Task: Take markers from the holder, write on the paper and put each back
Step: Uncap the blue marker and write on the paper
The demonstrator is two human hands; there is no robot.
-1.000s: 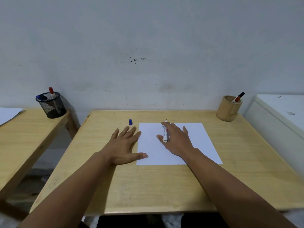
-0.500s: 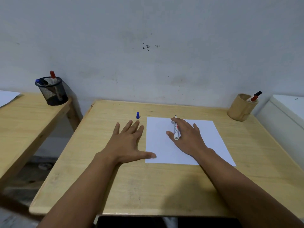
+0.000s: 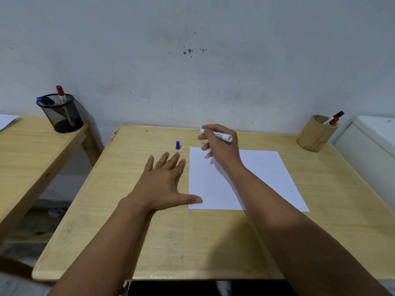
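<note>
The right hand (image 3: 220, 146) is pinching a light, stiff, smooth marker (image 3: 215, 135) mid-barrel, uncapped, above the paper's (image 3: 245, 178) far edge. The left hand (image 3: 164, 182) is lying flat and empty on the desk (image 3: 149, 242), thumb touching the paper. The blue cap (image 3: 177, 145) is standing just beyond its fingertips. The nib's colour is proving too small to read.

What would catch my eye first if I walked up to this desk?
Probably the right hand, raised over the far edge of the blank paper with an uncapped marker in its fingers. Next, the small blue cap standing upright on the desk just beyond the left hand, which lies flat with its thumb on the paper's corner. A wooden holder sits at the far right corner.
</note>
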